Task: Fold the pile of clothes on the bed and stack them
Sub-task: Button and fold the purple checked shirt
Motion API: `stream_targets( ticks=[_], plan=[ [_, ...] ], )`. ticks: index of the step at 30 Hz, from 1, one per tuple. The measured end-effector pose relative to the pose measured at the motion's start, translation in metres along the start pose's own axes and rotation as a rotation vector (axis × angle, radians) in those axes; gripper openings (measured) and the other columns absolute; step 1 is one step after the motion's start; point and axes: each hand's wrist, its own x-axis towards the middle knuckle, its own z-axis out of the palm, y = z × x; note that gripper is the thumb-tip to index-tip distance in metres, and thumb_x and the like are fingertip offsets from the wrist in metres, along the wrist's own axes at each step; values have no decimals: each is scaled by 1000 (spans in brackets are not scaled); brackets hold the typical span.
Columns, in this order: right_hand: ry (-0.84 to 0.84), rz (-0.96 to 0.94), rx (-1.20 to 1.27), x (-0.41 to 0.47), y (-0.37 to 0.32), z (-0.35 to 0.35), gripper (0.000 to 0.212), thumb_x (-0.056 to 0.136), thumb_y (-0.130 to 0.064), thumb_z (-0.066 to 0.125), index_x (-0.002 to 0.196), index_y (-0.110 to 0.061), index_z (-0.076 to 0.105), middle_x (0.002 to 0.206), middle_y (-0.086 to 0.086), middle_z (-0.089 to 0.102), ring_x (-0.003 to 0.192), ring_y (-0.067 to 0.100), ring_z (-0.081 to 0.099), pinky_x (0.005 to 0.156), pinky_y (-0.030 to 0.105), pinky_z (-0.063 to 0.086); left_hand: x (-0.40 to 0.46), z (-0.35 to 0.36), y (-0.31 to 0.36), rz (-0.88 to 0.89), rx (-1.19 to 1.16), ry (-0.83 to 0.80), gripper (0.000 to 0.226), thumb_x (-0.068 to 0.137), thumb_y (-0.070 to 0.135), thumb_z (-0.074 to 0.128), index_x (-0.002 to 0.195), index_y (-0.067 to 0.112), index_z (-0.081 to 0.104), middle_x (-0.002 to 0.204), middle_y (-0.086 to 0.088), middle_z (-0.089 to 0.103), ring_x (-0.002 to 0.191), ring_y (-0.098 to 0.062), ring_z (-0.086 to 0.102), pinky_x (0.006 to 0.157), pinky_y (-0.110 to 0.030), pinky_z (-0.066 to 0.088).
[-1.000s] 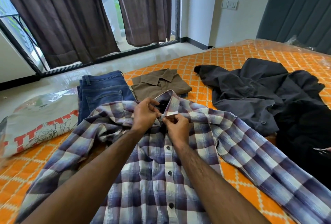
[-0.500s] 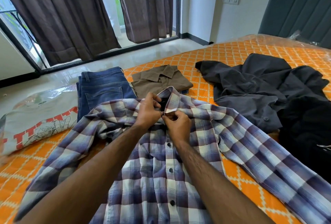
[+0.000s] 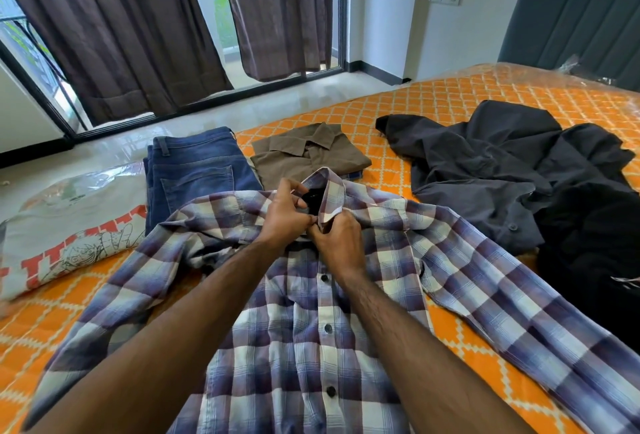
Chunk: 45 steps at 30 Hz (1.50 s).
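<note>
- Lying spread front-up on the bed (image 3: pixel 450 101), the plaid shirt (image 3: pixel 346 329) is not yet folded; both hands (image 3: pixel 287 215) (image 3: pixel 341 243) pinch its collar.
- Folded jeans (image 3: pixel 197 170), brown shirt (image 3: pixel 304 156) and printed tee (image 3: pixel 69 225) sit beyond; dark garments (image 3: pixel 502 173) remain heaped.
- Grip matches a second ago; only the view shifted.

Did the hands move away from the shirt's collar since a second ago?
No. Both the left hand and right hand still pinch the plaid shirt at its collar, just in front of the folded brown shirt, as before.
</note>
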Motion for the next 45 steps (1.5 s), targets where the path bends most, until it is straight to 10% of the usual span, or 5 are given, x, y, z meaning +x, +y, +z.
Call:
stream_targets(
  ticks=[13, 29, 40, 45],
  plan=[
    [23, -354, -43, -2, 4, -10, 13, 89, -18, 68, 99, -12, 61, 100, 2, 56, 94, 18, 51, 81, 37, 50, 5, -1, 14, -298, -314, -6, 60, 80, -24, 62, 123, 13, 40, 101, -13, 54, 79, -21, 61, 49, -26, 52],
    [-60, -806, -397, 27, -5, -47, 16, 95, -19, 55, 100, -7, 63, 91, 12, 62, 78, 26, 60, 68, 41, 53, 0, -12, 22, -238, -462, -156, 60, 84, -18, 57, 135, 11, 44, 103, -14, 59, 73, -19, 66, 59, -28, 56],
    [-3, -956, -529, 53, -14, -74, 16, 92, -14, 55, 101, -5, 65, 90, 13, 63, 79, 27, 59, 72, 39, 47, 0, -12, 42, 145, -239, -217, 86, 78, -25, 60, 139, 31, 38, 125, -10, 56, 91, -30, 68, 66, -30, 58],
    [-22, -967, -503, 55, -17, -79, 11, 91, -12, 55, 95, -5, 62, 86, 12, 62, 75, 26, 58, 70, 40, 48, 17, -19, 38, 434, 2, -407, 84, 80, -21, 58, 144, 33, 48, 129, 1, 62, 64, -44, 58, 54, -43, 51]
  ],
)
